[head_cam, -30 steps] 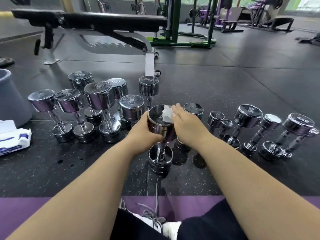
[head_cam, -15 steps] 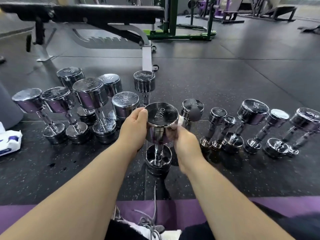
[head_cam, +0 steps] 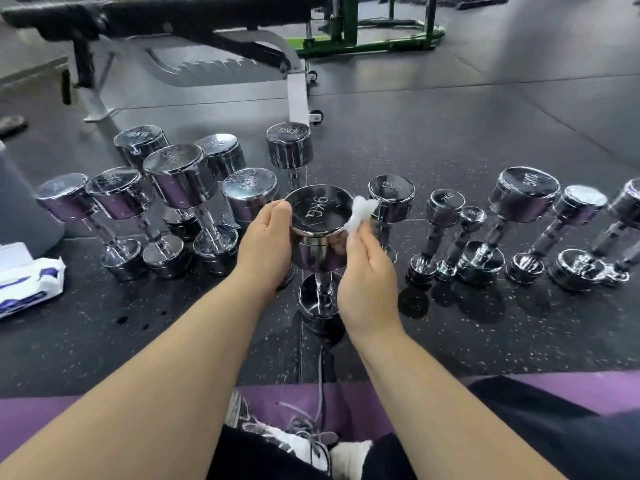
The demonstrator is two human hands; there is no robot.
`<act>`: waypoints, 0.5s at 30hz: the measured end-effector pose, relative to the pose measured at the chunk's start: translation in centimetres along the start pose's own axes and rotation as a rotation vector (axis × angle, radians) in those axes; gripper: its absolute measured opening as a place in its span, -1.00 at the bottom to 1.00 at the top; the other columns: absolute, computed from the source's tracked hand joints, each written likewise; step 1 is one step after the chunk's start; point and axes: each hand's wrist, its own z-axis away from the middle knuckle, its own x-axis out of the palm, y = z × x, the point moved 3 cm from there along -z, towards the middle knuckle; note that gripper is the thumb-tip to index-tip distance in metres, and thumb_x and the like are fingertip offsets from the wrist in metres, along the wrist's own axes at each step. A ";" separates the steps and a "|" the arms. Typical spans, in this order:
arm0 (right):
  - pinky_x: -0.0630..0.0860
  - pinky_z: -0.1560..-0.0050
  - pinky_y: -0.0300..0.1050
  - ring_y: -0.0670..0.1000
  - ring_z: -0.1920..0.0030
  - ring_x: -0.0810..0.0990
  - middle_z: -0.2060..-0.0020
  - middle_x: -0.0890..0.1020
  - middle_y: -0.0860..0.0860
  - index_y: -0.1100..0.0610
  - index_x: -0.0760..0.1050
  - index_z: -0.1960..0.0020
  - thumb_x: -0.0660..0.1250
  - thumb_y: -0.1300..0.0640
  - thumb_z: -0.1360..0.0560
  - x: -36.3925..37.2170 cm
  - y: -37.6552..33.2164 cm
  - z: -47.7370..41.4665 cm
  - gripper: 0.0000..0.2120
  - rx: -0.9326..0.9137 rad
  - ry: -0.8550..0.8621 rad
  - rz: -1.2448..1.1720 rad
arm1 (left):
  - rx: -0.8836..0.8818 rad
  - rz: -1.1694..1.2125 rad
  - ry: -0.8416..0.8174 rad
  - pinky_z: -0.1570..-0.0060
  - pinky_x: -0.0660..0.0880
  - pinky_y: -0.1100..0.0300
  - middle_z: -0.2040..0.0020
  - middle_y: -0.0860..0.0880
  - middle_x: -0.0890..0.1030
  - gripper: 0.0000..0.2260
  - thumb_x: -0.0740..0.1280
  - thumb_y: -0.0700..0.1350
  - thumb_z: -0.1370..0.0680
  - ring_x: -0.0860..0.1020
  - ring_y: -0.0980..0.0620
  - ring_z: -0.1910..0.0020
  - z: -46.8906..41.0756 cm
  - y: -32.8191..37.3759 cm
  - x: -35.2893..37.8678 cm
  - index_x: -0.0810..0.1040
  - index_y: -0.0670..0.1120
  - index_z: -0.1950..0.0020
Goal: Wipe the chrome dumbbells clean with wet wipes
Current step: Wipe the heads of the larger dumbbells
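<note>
A chrome dumbbell marked 9KG stands upright on the black rubber floor in front of me. My left hand grips the left side of its top head. My right hand pinches a crumpled white wet wipe against the right rim of that head. Several chrome dumbbells stand on end in a cluster to the left. More chrome dumbbells, mostly smaller, lean in a row to the right.
A pack of wet wipes lies at the left edge beside a grey bin. A black weight bench stands behind the dumbbells, a green rack base beyond it. My shoes and a purple mat are below.
My right hand slid the wipe off the top face and down the right side of the head, then back up to its right rim. The left hand kept its hold.
</note>
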 end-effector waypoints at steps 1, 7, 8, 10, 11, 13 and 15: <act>0.16 -0.22 -0.58 -0.35 -0.38 0.27 -0.40 0.34 -0.28 0.00 0.25 -0.54 0.04 0.02 -0.70 0.1 0.6 0.3 -0.59 0.016 -0.010 0.019 | -0.009 0.013 0.001 -0.01 0.44 -0.06 0.25 0.09 0.53 -0.71 0.14 0.24 -0.37 0.50 -0.04 0.12 0.0 -0.1 -0.1 0.53 0.10 0.23; 0.11 -0.38 -0.49 -0.28 -0.44 0.23 -0.45 0.32 -0.20 0.06 0.25 -0.54 0.06 0.07 -0.70 0.1 0.2 1.3 -0.58 -0.048 -0.032 0.051 | 0.016 0.003 0.020 0.20 0.31 0.09 0.44 0.17 0.43 -0.67 0.13 0.11 -0.56 0.38 0.05 0.32 0.2 0.1 0.1 0.48 0.17 0.39; 0.22 -0.39 -0.40 -0.22 -0.38 0.36 -0.38 0.43 -0.15 0.08 0.35 -0.50 0.09 0.10 -0.69 -0.1 0.4 1.3 -0.61 -0.067 0.000 0.082 | 0.011 0.013 0.019 0.20 0.33 0.09 0.45 0.18 0.43 -0.65 0.13 0.10 -0.58 0.39 0.06 0.32 0.2 0.0 0.1 0.49 0.17 0.38; 0.38 -0.12 -0.39 -0.20 0.03 0.53 -0.01 0.58 -0.10 0.16 0.62 -0.20 0.19 0.18 -0.64 -0.6 0.9 1.2 -0.74 -0.096 0.102 0.140 | 0.011 0.024 0.012 0.12 0.37 0.06 0.44 0.19 0.47 -0.65 0.12 0.11 -0.56 0.44 0.03 0.26 0.1 -0.1 0.2 0.51 0.20 0.39; 0.37 0.00 -0.44 -0.23 0.16 0.51 0.12 0.56 -0.14 0.17 0.67 -0.03 0.26 0.21 -0.60 -0.8 0.7 1.0 -0.81 -0.120 0.163 0.147 | 0.011 0.016 0.009 0.10 0.38 0.05 0.44 0.20 0.47 -0.64 0.12 0.11 -0.56 0.44 0.02 0.24 0.1 -0.1 0.2 0.51 0.22 0.40; 0.39 0.09 -0.41 -0.22 0.20 0.53 0.18 0.59 -0.15 0.07 0.65 0.18 0.41 0.21 -0.50 -1.0 -0.1 0.4 -0.88 -0.179 0.271 0.117 | 0.009 0.003 0.009 0.11 0.37 0.05 0.44 0.20 0.46 -0.64 0.12 0.12 -0.55 0.42 0.02 0.24 0.0 -0.2 0.1 0.51 0.18 0.41; 0.46 0.15 -0.26 -0.14 0.28 0.52 0.22 0.64 -0.04 -0.02 0.58 0.28 0.48 0.20 -0.43 -1.1 -0.1 -0.3 -0.82 -0.151 0.294 0.063 | 0.017 0.015 0.010 0.04 0.39 0.00 0.38 0.16 0.47 -0.70 0.13 0.18 -0.48 0.43 0.00 0.20 -0.2 -0.3 0.1 0.51 0.03 0.24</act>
